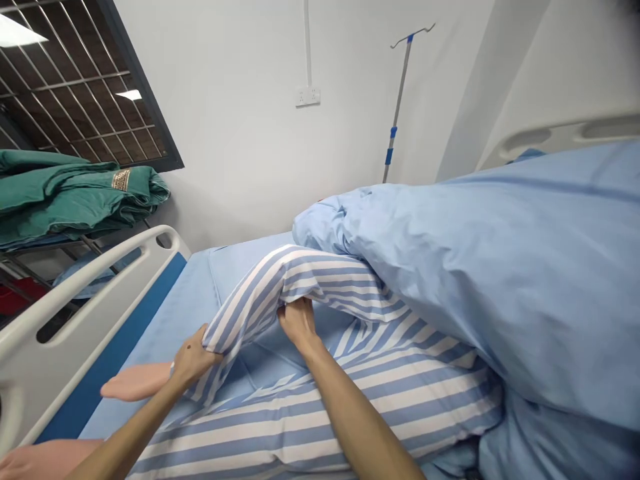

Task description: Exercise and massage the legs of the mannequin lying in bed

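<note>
A blue-and-white striped patient gown (320, 407) lies over a figure on the bed, and its sleeve (330, 283) is lifted in an arch. My left hand (193, 358) pinches the sleeve's open end. My right hand (299, 323) grips the same sleeve from below, further along. A pale pink manikin hand (136, 381) lies on the sheet just beyond my left hand, outside the sleeve. Another pink limb part (43, 460) shows at the bottom left corner.
A white and blue bed side rail (85, 313) runs along the left. A light blue quilt (500, 280) is heaped at the right over a blue sheet (165, 320). Folded green blankets (65, 193) sit on a rack beyond the rail, and an IV pole (400, 100) stands behind.
</note>
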Tool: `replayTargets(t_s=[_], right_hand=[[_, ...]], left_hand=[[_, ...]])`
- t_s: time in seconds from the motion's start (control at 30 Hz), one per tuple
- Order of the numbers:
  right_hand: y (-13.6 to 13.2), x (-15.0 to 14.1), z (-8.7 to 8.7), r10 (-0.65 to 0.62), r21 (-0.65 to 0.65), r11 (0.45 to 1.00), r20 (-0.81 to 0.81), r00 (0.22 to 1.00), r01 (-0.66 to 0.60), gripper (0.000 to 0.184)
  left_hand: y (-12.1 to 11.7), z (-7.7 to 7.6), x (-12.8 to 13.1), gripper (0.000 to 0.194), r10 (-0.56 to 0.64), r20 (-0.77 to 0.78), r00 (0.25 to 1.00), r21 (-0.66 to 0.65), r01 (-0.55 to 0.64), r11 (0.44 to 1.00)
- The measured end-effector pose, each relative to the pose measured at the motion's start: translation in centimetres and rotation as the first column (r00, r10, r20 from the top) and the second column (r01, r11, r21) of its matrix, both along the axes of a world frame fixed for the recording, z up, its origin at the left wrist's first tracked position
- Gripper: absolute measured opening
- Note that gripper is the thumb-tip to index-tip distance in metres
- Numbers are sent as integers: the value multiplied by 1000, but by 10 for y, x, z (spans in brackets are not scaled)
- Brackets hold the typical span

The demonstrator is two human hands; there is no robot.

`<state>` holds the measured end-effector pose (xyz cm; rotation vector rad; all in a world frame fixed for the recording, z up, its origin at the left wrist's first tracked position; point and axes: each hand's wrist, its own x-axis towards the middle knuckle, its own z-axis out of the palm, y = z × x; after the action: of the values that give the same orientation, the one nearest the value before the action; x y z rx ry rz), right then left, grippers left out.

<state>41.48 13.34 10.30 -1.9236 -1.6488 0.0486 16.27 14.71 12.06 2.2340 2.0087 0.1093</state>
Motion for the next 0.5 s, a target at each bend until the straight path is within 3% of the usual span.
replayTargets(t_s=[0.1,0.23,0.37,0.5], right_hand=[[0,6,-2,-97,137,986,-20,995,99,38],[-1,10,-5,-132,245,959,-51,990,140,56],[0,10,-9,-114,240,964,-20,993,116,57],[0,12,-11,-118,248,962,4,993,114,52]], left_hand=[[0,-11,34,43,12,208,978,33,-19,999],[-1,-27,66,44,58,295,954,53,-76,996],[-2,-33,66,41,54,335,940,50,-75,996],[-2,-29,49,41,28,312,950,37,-41,998]])
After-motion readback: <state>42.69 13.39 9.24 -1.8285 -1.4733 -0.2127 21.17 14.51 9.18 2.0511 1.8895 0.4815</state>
